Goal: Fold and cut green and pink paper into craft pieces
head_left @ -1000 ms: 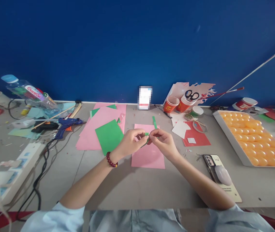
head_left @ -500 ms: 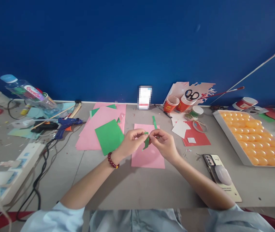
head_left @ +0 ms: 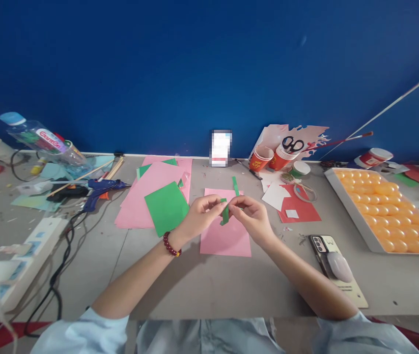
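A narrow green paper strip (head_left: 225,215) hangs between my two hands, its lower end bent. My left hand (head_left: 204,215) pinches it near the top between thumb and finger. On its other side my right hand (head_left: 249,215) has thumb and finger closed on the strip. Below both hands a pink sheet (head_left: 226,242) lies flat on the table. Another green strip (head_left: 235,185) crosses the back edge of that sheet. To the left, a green square (head_left: 165,206) rests partly on larger pink sheets (head_left: 131,212).
At the left are a blue glue gun (head_left: 100,191), a power strip (head_left: 28,265) and a bottle (head_left: 47,142). Red cups (head_left: 261,160), scissors (head_left: 292,144), red paper (head_left: 310,211), a phone (head_left: 321,250) and a tray of orange balls (head_left: 389,211) are at the right.
The lower end of the held strip has swung a little right and up, and looks more bent. Both hands remain nearly in place.
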`<state>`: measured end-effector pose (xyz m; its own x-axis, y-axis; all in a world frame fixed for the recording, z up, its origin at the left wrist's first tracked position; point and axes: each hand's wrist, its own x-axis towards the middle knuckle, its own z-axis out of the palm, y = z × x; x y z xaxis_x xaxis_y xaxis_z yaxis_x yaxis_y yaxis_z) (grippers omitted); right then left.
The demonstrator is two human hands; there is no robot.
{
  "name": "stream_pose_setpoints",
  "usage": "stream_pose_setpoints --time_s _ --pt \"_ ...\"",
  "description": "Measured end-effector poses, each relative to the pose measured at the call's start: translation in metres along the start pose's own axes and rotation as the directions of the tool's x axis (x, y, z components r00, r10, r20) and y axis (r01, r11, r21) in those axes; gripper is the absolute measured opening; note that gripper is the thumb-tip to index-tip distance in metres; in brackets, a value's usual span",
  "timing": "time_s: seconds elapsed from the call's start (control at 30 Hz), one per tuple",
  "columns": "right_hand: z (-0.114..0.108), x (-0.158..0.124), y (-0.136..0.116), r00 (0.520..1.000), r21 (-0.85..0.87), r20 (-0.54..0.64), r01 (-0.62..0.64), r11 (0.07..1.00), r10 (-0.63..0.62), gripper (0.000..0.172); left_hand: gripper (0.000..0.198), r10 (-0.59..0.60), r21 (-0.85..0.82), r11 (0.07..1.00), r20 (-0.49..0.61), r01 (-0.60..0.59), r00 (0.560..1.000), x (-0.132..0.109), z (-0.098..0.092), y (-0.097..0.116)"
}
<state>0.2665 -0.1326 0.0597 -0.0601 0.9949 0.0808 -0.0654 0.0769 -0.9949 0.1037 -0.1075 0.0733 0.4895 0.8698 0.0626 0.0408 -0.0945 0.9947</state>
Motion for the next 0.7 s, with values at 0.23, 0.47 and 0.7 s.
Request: stream_pose_setpoints --time_s 0.23,0.47,0.7 --pt "-0.0007 0.0010 0.0025 1.000 -0.045 -0.014 0.001 0.999 -0.001 0.019 0.033 0.030 0.117 0.993 -0.038 -0.026 0.999 -0.0003 0.0004 0.0010" --pt "0.0009 0.0002 0.0030 0.999 -0.071 -0.040 0.008 0.997 -0.010 0.020 0.033 0.024 0.107 0.994 -0.052 -0.018 0.998 -0.0009 0.0026 -0.0015" --pt "0.0021 -0.0003 0.0053 0.998 -0.053 -0.042 0.054 0.997 -0.056 0.017 0.032 -0.012 -0.118 0.993 -0.023 0.009 1.000 0.0003 0.0066 0.0003"
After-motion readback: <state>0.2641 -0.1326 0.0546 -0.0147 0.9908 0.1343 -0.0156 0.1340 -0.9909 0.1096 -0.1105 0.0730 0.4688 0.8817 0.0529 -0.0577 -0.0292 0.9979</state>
